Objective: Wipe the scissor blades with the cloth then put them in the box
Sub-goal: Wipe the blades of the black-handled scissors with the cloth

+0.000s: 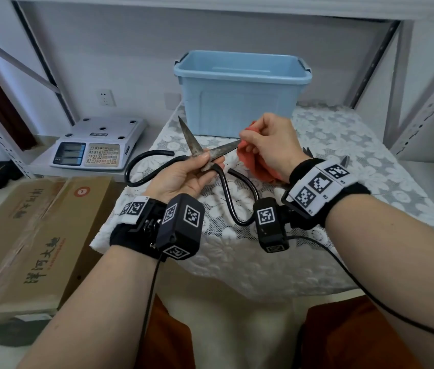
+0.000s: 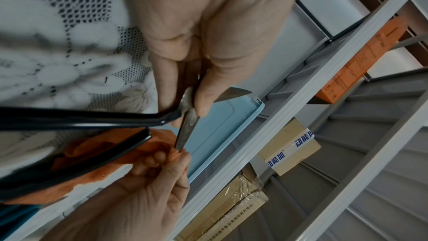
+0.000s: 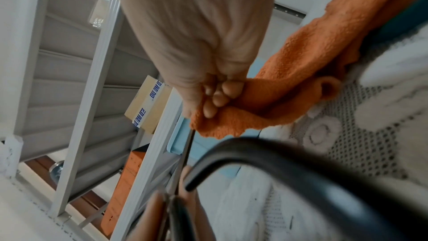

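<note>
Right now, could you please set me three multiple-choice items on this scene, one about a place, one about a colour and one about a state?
1. Where does the box stand?
A. on the lace cloth beyond the hands
B. on the scale
C. on the cardboard carton

2. What colour is the cloth?
A. blue
B. orange
C. white

3. How do the scissors stand?
A. blades closed together
B. lying in the box
C. blades spread apart

Answers
1. A: the head view shows the blue box on the lace cover behind both hands.
2. B: the right hand grips an orange cloth, which is also plain in the right wrist view.
3. C: the left hand holds the scissors near the pivot with the two blades forming a V, and the cloth is pinched around the tip of one blade.
</note>
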